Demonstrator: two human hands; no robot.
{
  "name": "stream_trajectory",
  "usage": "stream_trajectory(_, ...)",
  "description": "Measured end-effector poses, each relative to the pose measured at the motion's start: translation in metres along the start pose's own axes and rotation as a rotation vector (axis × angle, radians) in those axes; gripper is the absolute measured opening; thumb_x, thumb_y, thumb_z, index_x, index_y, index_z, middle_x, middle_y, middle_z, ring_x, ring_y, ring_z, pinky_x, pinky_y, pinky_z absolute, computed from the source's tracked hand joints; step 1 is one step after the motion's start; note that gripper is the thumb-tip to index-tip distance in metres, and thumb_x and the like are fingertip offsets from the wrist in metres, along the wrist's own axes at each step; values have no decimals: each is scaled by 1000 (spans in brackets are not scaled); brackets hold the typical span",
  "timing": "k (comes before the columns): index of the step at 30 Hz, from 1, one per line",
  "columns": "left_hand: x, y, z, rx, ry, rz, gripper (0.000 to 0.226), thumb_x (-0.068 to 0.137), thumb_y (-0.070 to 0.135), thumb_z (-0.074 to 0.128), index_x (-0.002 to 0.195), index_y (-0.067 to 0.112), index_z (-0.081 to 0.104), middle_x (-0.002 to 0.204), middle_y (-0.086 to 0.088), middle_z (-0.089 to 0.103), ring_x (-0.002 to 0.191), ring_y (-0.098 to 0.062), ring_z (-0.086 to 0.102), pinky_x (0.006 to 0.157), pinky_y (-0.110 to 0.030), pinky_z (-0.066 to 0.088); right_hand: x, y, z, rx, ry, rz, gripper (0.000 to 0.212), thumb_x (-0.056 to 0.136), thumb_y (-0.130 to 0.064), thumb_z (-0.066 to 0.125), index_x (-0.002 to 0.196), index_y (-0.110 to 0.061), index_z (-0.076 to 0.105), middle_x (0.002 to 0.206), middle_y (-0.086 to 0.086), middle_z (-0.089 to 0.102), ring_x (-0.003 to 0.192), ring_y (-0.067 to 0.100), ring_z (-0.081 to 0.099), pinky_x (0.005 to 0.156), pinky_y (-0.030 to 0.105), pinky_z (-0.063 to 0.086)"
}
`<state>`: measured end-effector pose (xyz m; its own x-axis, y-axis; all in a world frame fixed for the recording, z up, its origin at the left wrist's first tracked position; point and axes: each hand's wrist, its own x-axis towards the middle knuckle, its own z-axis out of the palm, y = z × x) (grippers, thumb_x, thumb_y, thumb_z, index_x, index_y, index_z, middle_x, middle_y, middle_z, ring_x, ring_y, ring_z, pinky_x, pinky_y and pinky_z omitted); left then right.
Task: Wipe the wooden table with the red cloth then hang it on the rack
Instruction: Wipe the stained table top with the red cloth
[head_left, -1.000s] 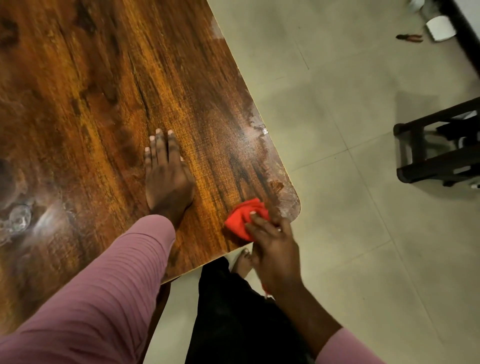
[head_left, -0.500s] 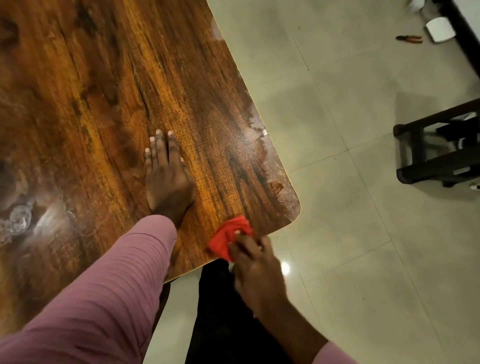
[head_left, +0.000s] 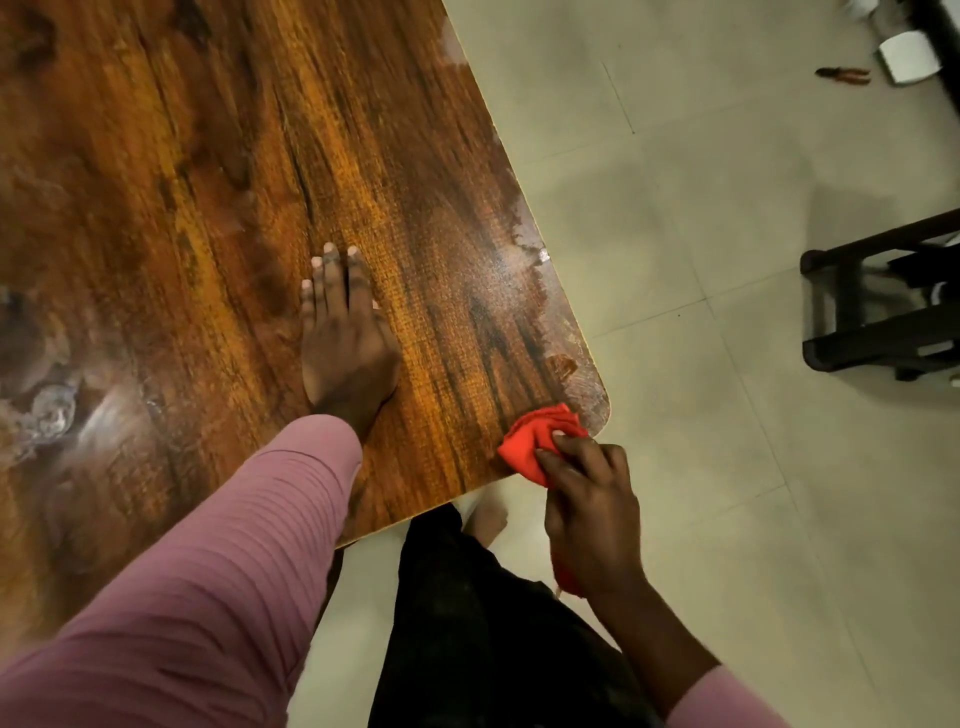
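Your right hand (head_left: 587, 499) grips the red cloth (head_left: 535, 441), fingers curled over the bunched fabric, right at the near corner of the table (head_left: 208, 208). A fold of the cloth hangs off the edge under your wrist. Your left hand (head_left: 345, 343) lies flat on the wood with straight fingers, holding nothing, a little way in from the cloth.

You are mid-wipe, and the job looks far from finished. Pale streaks (head_left: 514, 270) run along the right edge above the cloth, and a cloudy patch (head_left: 47, 410) sits at the far left. Open the cloth out so more of it meets the wood; a tight ball only cleans a narrow line. Press evenly and pull long, overlapping strokes along the grain, sweeping up that streaked edge first. Lift your left hand before you reach its spot, or you leave a print and an unwiped patch under the palm.

The black frame (head_left: 872, 312) on the floor to your right may be the rack, though that cannot be told from here
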<state>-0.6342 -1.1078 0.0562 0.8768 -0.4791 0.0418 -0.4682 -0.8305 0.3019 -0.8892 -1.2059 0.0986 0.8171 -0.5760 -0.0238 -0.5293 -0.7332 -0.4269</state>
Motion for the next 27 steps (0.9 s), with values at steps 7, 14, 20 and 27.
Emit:
stream_trajectory(7,-2,2,-2,-11,-26,5,58,99,21,25,154,4,17,161,-20,15,150,-33,12,122,-46,12,0,-2,-1,-49,-32,-77,38,77,-14,54,110,-19,72,119,-3,65,102,24,47,63,30,50)
stream_trajectory(14,0,3,-3,-21,-51,19,57,100,16,30,154,3,17,161,-21,15,150,-34,11,123,-45,9,85,27,-24,-48,41,43,43,68,-8,56,106,-19,73,117,-2,66,101,21,40,62,27,45)
stream_trajectory(20,-1,3,-5,-39,-67,9,58,98,19,26,153,4,19,160,-21,17,149,-35,13,122,-44,9,102,38,-31,-113,-86,-185,51,62,4,70,107,-18,72,121,0,64,102,29,43,57,34,53)
stream_trajectory(27,1,4,-7,-41,-112,14,61,95,19,29,153,2,20,159,-22,19,148,-36,15,122,-46,12,46,58,-39,-120,-153,-191,42,74,-13,47,106,-20,72,120,-7,65,101,25,45,61,36,55)
